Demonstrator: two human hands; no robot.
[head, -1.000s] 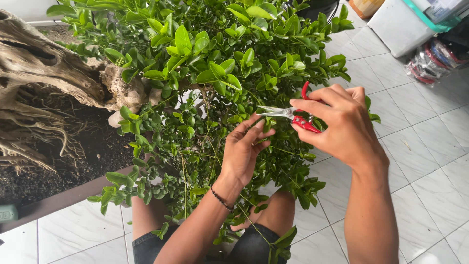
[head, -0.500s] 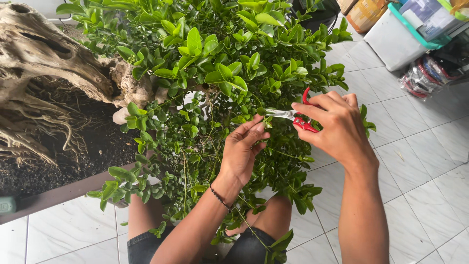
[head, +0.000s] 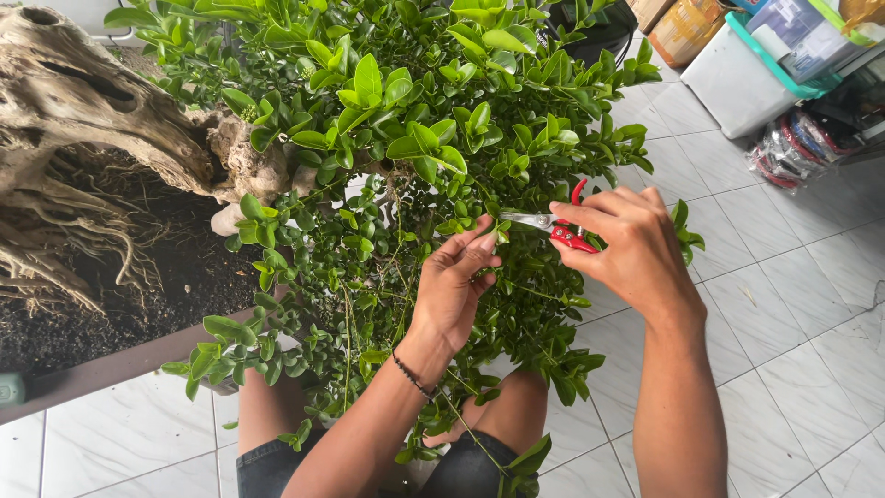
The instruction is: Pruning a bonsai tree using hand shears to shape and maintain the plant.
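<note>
Since the earlier frame both hands have slid a little lower and to the right against the foliage, and the view has crept closer to the plant. Nearest the camera are the person's bare knees and dark shorts, over white floor tiles [head: 802,369]. Above them the left hand [head: 454,286], a dark bracelet [head: 412,376] at its wrist, reaches into the hanging green shoots, its fingertips pinched narrowly on a thin twig [head: 491,236] just beside the blade tips. The right hand [head: 627,249] is wrapped firmly around the red handles of a pair of small pruning scissors [head: 551,225], whose silver blades point left at that twig and look nearly closed. Both hands sit at the lower right edge of the leafy bonsai plant [head: 415,138]. Further left, its gnarled pale trunk [head: 92,101] rises from dark soil [head: 138,295] in a brown tray [head: 101,369]. Farthest off, at the upper right, stand a white storage box with a teal lid [head: 737,74] and coiled cords [head: 793,157].
</note>
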